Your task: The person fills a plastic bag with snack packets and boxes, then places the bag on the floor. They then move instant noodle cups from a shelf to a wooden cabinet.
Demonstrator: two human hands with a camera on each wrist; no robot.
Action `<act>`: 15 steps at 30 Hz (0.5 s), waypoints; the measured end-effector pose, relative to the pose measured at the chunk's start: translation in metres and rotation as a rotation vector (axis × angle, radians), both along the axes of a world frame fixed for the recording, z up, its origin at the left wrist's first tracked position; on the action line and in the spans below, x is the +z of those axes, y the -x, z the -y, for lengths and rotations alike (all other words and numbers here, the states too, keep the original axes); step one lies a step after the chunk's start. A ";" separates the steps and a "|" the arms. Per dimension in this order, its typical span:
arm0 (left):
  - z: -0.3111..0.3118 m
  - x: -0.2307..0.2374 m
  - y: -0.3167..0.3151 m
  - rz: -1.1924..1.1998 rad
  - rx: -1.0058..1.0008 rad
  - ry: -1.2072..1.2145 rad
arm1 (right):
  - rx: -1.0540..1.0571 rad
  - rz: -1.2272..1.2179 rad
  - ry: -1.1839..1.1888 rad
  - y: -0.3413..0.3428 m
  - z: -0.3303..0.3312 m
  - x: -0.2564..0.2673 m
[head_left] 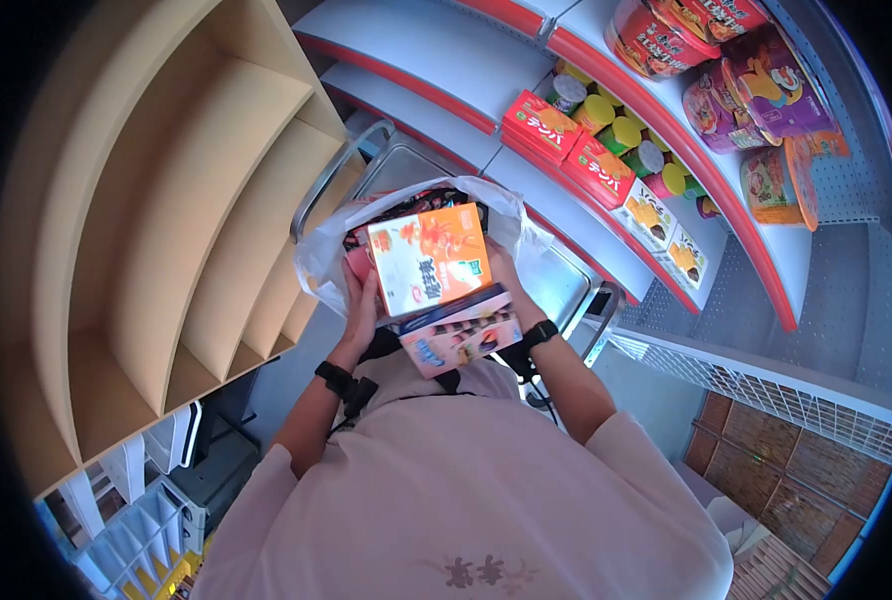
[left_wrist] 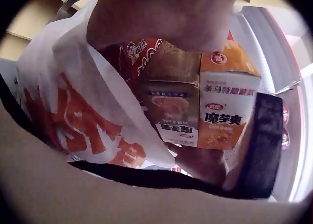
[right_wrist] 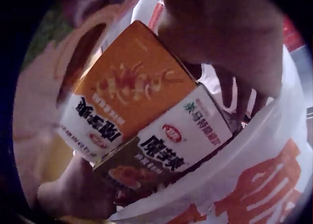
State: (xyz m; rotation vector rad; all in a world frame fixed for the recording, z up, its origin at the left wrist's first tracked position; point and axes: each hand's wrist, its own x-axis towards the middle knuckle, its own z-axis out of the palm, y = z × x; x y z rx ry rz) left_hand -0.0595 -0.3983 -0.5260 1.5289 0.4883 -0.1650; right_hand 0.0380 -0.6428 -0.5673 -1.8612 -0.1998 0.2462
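Both hands are at the mouth of a white plastic bag (left_wrist: 54, 62) with red print. An orange-and-white snack box (head_left: 431, 255) lies at the opening, a brown-and-white snack box (left_wrist: 171, 111) against it. My left hand (head_left: 363, 300) grips the orange-and-white box's left side. Along its other side my right hand (head_left: 503, 275) holds it, fingers reaching down past the edge in the right wrist view. A pink box with striped wafers (head_left: 461, 335) sits tilted on the near side, close to my right wrist. Dark and red packages (left_wrist: 142, 52) show inside the bag; their lower parts are hidden.
The bag stands over a metal cart (head_left: 406, 165) with a curved handle. Wooden shelves (head_left: 156, 200) rise at left. On the right, red-edged store shelves hold red boxes (head_left: 541, 125), white boxes (head_left: 666, 235), colourful cans (head_left: 621, 135) and instant noodle cups (head_left: 656, 40).
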 end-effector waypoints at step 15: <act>-0.020 0.088 -0.056 0.612 -0.380 -0.521 | -0.294 -0.393 -0.185 0.040 -0.019 0.021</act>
